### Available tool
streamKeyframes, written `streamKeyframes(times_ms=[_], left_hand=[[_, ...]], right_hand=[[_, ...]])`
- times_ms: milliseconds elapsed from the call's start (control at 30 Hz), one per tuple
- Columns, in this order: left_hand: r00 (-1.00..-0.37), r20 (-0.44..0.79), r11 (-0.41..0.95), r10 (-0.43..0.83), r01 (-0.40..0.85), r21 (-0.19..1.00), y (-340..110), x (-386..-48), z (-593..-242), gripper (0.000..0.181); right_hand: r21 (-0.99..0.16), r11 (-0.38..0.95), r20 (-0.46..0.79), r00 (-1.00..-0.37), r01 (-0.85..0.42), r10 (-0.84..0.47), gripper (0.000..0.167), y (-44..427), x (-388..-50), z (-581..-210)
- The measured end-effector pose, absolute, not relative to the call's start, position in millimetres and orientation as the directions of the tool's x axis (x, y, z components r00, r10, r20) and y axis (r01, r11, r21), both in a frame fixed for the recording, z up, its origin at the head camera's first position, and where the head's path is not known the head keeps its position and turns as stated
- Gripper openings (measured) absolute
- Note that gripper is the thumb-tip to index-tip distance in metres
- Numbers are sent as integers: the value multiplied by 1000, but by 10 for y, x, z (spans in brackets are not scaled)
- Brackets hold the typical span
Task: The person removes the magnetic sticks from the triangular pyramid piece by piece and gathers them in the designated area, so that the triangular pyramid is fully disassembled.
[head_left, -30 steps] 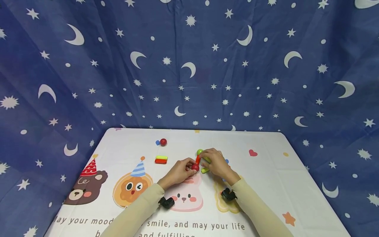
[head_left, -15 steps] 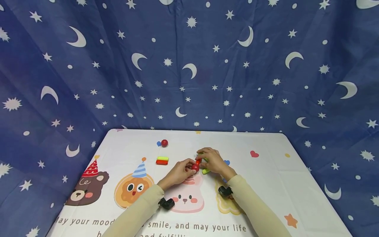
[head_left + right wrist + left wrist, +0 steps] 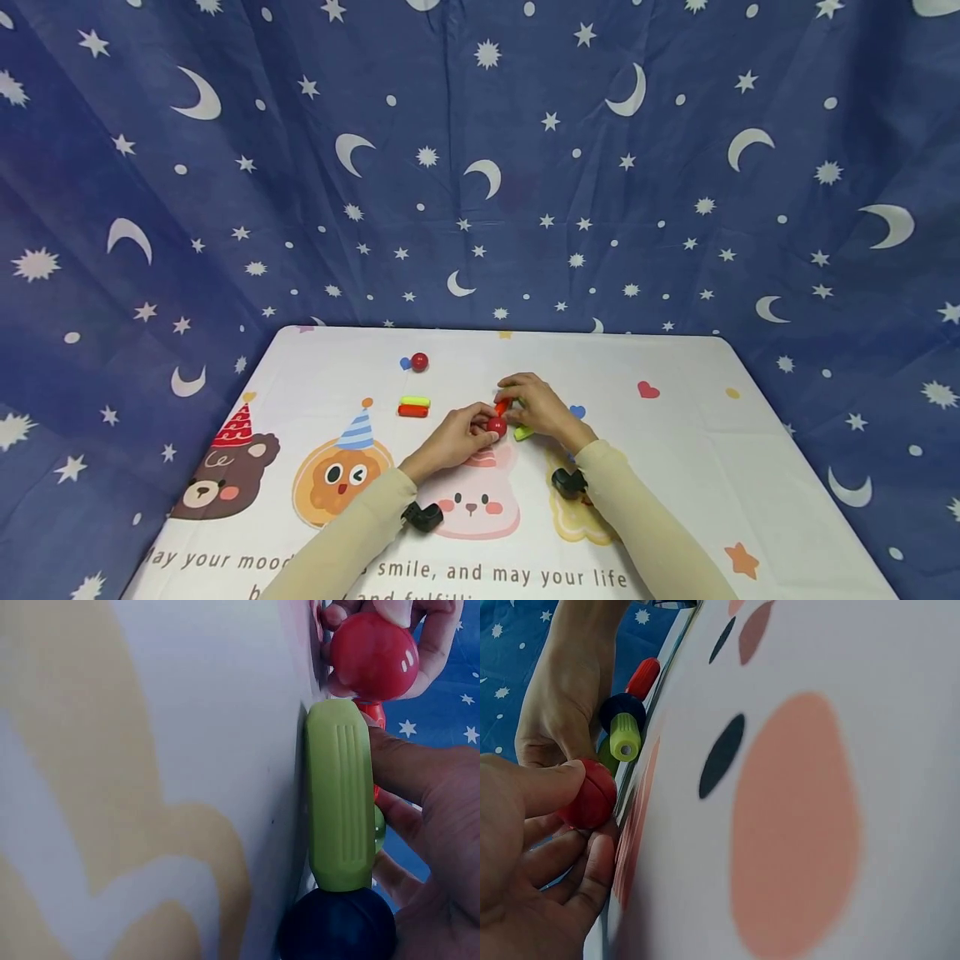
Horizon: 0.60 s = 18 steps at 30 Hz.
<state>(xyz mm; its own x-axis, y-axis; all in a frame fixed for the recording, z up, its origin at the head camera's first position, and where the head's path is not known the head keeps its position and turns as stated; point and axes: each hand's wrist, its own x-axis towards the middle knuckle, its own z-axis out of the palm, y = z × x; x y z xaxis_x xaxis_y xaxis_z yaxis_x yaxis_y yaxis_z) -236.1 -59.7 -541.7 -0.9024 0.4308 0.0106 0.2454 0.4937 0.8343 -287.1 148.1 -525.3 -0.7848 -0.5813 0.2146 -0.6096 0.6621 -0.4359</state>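
Observation:
My left hand (image 3: 453, 435) pinches a shiny red ball (image 3: 497, 426) between thumb and fingers, near the table's middle. A short red rod (image 3: 502, 407) meets the ball's far side, and my right hand (image 3: 542, 407) grips that rod with curled fingers. Behind the right fingers, a green ball (image 3: 379, 829) shows in part in the right wrist view. Beside the right thumb lies a ridged yellow-green rod (image 3: 339, 795) touching a dark blue ball (image 3: 337, 926). The left wrist view has another red rod (image 3: 643, 679) beyond the blue ball. Whether the red rod sits inside the held ball is hidden.
Left of the hands, a yellow-green rod (image 3: 416, 402) and a red rod (image 3: 413, 412) lie side by side. A second red ball (image 3: 420, 362) rests farther back. The white table cover (image 3: 675, 467) carries printed cartoons; a blue star-patterned curtain (image 3: 480, 208) hangs behind.
My right hand has shifted slightly left, and its fingers now cover the green ball that showed earlier in the head view. The left hand keeps the red ball nearly in place.

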Motion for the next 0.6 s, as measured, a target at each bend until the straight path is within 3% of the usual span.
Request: streamKeyframes(times_ms=[600], left_hand=[[-951,96,465,295,230,855,-1036,-2373,-5272,29]], right_hand=[[-477,693,168,-830,-540,-532,26,1438,-2863,-5263]])
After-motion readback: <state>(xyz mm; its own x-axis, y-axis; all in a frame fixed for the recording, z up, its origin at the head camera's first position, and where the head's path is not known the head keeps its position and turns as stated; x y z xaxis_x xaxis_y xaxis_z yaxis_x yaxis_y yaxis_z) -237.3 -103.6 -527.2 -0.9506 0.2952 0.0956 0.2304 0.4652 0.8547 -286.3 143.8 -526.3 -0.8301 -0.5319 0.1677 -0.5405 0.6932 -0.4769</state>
